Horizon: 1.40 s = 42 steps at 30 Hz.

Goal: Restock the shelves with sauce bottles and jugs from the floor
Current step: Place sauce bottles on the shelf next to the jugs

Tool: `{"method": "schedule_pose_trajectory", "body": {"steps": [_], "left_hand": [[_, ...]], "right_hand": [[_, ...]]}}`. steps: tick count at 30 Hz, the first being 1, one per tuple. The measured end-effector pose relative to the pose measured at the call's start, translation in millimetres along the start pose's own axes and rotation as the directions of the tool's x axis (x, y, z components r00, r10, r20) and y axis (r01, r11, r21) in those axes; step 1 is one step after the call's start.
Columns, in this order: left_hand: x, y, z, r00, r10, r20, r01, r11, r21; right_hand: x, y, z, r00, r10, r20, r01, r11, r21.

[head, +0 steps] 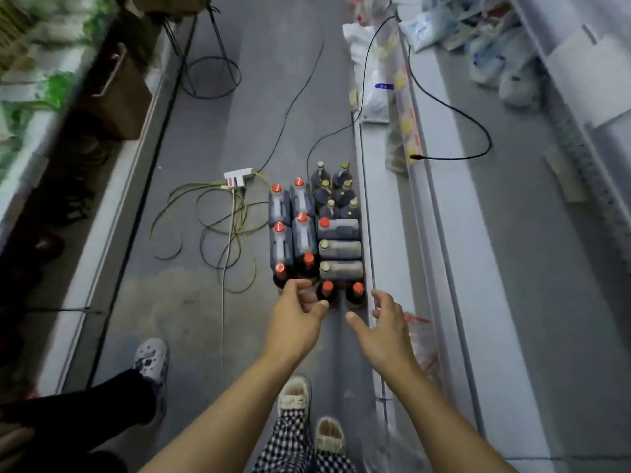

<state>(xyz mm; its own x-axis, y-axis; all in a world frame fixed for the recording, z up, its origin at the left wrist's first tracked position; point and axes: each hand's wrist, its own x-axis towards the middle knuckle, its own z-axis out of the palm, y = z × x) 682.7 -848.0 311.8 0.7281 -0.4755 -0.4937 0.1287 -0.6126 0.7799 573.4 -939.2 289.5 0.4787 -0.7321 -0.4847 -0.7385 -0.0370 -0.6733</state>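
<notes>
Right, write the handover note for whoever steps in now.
Left hand: open, holding nothing, reaching down over the near red-capped bottles.
Right hand: open, empty, beside it by the shelf edge.
Stock: all in one block on the floor against the right shelf: red-capped jugs left, three jugs lying sideways right, yellow-capped bottles at the far end.
Done: nothing lifted in this view.
Left: move the whole block up. Mind the loose cables to the left.

Bare floor (pixel 211 312) lay open at nine o'clock of the packed bottles and jugs (pixel 316 233). Loose cables (pixel 222 230) tangled at ten o'clock. The shelf edge (pixel 368 233) blocked three o'clock.
</notes>
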Motion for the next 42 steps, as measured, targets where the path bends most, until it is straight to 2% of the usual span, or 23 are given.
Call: {"method": "schedule_pose_trajectory", "body": {"steps": [4, 9, 13, 17, 21, 25, 29, 35, 39, 42], "left_hand": [[53.6, -38.8, 28.5, 0.997, -0.065, 0.038, 0.064, 0.997, 0.044], [116.0, -90.3, 63.6, 0.975, -0.152, 0.161, 0.125, 0.978, 0.165], [167.6, -136.9, 89.9, 0.963, -0.168, 0.208, 0.108, 0.957, 0.27], [214.5, -185.4, 119.7, 0.958, -0.177, 0.228, 0.112, 0.956, 0.271], [254.2, -238.0, 147.8, 0.965, -0.111, 0.238, 0.029, 0.946, 0.322], [287.9, -288.2, 175.1, 0.97, -0.038, 0.24, -0.046, 0.941, 0.335], [318.2, -321.2, 200.9, 0.963, 0.117, 0.241, -0.17, 0.962, 0.212], [343.8, -332.0, 225.1, 0.956, 0.211, 0.204, -0.236, 0.966, 0.104], [341.0, -331.6, 220.2, 0.95, 0.248, 0.191, -0.278, 0.948, 0.152], [336.6, -334.3, 208.2, 0.961, 0.217, 0.17, -0.246, 0.954, 0.174]], "right_hand": [[43.0, 23.4, 17.2, 0.999, 0.048, -0.025, -0.049, 0.999, -0.007], [90.6, 66.6, 46.6, 0.989, 0.13, -0.072, -0.131, 0.991, 0.002], [132.6, 109.5, 77.3, 0.977, 0.183, -0.112, -0.179, 0.983, 0.046], [177.4, 158.3, 118.8, 0.969, 0.226, -0.103, -0.217, 0.972, 0.091], [223.9, 206.9, 160.3, 0.967, 0.241, -0.08, -0.234, 0.968, 0.09], [271.9, 246.8, 190.0, 0.977, 0.163, -0.137, -0.155, 0.985, 0.069], [306.0, 274.3, 206.1, 0.973, 0.078, -0.215, -0.07, 0.997, 0.044], [327.5, 298.9, 217.1, 0.974, 0.054, -0.218, -0.043, 0.998, 0.055], [324.0, 299.4, 219.2, 0.969, -0.003, -0.249, 0.002, 1.0, -0.003], [313.4, 299.6, 216.9, 0.976, 0.022, -0.218, -0.026, 1.0, -0.015]]}}
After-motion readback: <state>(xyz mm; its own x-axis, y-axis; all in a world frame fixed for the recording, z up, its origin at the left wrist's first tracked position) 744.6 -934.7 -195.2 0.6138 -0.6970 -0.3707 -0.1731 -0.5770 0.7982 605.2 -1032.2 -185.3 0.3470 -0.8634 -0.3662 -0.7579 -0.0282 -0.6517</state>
